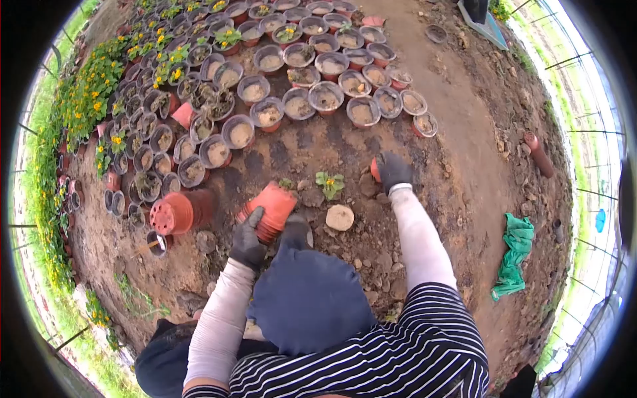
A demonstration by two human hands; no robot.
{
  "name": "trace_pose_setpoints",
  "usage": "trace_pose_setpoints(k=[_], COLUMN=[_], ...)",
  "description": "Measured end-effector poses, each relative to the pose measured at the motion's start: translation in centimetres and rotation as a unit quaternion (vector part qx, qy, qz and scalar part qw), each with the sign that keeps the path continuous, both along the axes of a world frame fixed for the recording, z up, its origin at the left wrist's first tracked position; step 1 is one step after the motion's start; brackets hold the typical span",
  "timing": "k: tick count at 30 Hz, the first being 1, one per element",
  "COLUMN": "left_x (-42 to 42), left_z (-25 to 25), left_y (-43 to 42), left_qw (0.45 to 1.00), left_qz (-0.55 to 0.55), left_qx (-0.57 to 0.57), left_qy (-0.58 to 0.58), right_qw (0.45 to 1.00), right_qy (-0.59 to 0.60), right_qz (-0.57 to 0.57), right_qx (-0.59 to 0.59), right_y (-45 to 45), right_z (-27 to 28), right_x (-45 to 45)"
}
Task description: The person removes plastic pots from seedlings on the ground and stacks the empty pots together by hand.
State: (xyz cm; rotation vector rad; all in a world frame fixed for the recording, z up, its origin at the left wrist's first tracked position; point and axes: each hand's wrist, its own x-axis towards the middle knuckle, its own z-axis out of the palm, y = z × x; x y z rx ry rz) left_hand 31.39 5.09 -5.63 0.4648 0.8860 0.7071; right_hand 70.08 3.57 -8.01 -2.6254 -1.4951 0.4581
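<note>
My left hand (248, 244), in a dark glove, grips a short stack of orange-red plastic plant pots (271, 207), tilted over my knee. Out in front to the right, my right hand (393, 170), also gloved, is closed on a reddish plant pot (375, 170), mostly hidden behind the fingers. On the soil between the hands lies a round, pale clod of potting soil (340, 217). Just beyond it is a small green seedling (330, 185). Left of my left hand, a larger stack of red pots (174, 213) lies on its side.
Rows of soil-filled pots (326, 97) spread ahead and left, with yellow-flowered plants (99, 93) further left. A green cloth or bag (513, 255) lies to the right. Beyond it is another stack of red pots (539, 154). Loose clods cover the ground near my knees.
</note>
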Motion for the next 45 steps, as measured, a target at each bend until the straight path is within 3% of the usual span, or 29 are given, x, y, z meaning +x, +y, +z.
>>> trace_pose_setpoints(k=[1,3,4,6,7,10,11,14,15,18,22,25,28,29,32,33,36,38,39,40,42,44,45], left_x=[-0.6,-1.6,-1.8,-2.2,-2.4,-2.7,-2.8,-2.6,-2.2,-1.6,-1.6,-1.5,-1.9,-1.9,-1.2,-1.2,0.4,1.1,0.8,0.6,1.8,2.7,2.9], left_z=[0.5,-1.0,-1.1,-0.3,0.1,-0.6,-0.7,-0.8,-0.3,0.6,0.3,0.8,-1.0,-1.4,-1.6,-0.9,2.2,3.0,0.5,0.6,1.2,1.7,1.5], left_y=[-1.1,-1.0,-0.9,-0.9,-1.0,-1.2,-1.2,-1.3,-1.3,-1.0,-0.9,-0.9,-0.8,-1.1,-0.8,-1.8,-1.7,-0.4,-0.4,-0.9,-0.2,0.0,0.1], left_qw=[0.996,0.996,0.984,0.984,0.983,0.983,0.981,0.979,0.981,0.984,0.984,0.988,0.992,0.991,0.993,0.996,0.999,0.996,0.987,0.988,0.99,0.988,0.986], left_qz=[-0.037,0.039,0.075,0.082,0.084,0.089,0.09,0.092,0.09,0.082,0.059,0.072,0.049,0.046,0.038,0.032,-0.008,-0.022,0.048,0.05,0.046,0.034,0.031], left_qx=[0.06,-0.065,-0.13,-0.132,-0.135,-0.144,-0.15,-0.155,-0.148,-0.135,-0.127,-0.102,-0.099,-0.102,-0.071,-0.053,0.028,0.089,-0.098,-0.107,-0.106,-0.097,-0.101], left_qy=[0.055,-0.044,-0.094,-0.092,-0.09,-0.074,-0.081,-0.095,-0.091,-0.08,-0.11,-0.093,-0.066,-0.075,-0.083,-0.063,-0.015,0.015,-0.116,-0.101,-0.082,-0.118,-0.126], right_qw=[0.994,0.94,0.922,0.863,0.877,0.874,0.868,0.958,0.955,0.994,0.997,0.907,0.899,0.969,0.959,0.92,0.968,0.947,0.925,0.886,0.828,0.794,0.746], right_qy=[-0.096,-0.294,-0.291,-0.278,-0.148,-0.086,-0.097,-0.082,-0.055,0.071,0.07,0.289,0.189,0.105,-0.059,0.045,-0.109,0.055,0.157,0.252,0.418,0.513,0.575], right_qz=[0.056,0.159,0.248,0.42,0.406,0.28,0.294,0.236,0.226,0.058,-0.018,-0.25,-0.117,-0.033,0.094,0.035,0.15,0.099,0.045,-0.014,-0.028,-0.039,-0.038], right_qx=[0.015,0.071,0.058,0.023,-0.211,-0.387,-0.388,-0.141,-0.184,-0.055,0.015,0.174,0.376,0.22,0.262,0.388,0.169,0.3,0.345,0.389,0.374,0.323,0.333], right_y=[-0.7,0.2,0.3,0.2,0.9,1.5,1.0,-2.8,-2.9,-4.8,-6.8,-7.4,-7.6,-7.9,-6.6,-5.9,-4.7,-2.3,-1.5,-0.7,0.7,1.5,1.7], right_z=[-0.1,0.8,-0.4,-3.7,-1.9,2.1,3.5,0.3,0.2,-0.8,-3.2,-3.9,-2.4,-0.9,1.0,1.8,2.3,2.3,4.0,5.6,7.9,6.8,6.4], right_x=[-0.6,-0.1,1.0,3.4,2.9,2.7,2.5,4.1,4.5,4.9,6.4,6.9,6.1,5.8,5.0,4.1,3.3,3.0,0.6,-1.8,-7.5,-11.6,-13.8])
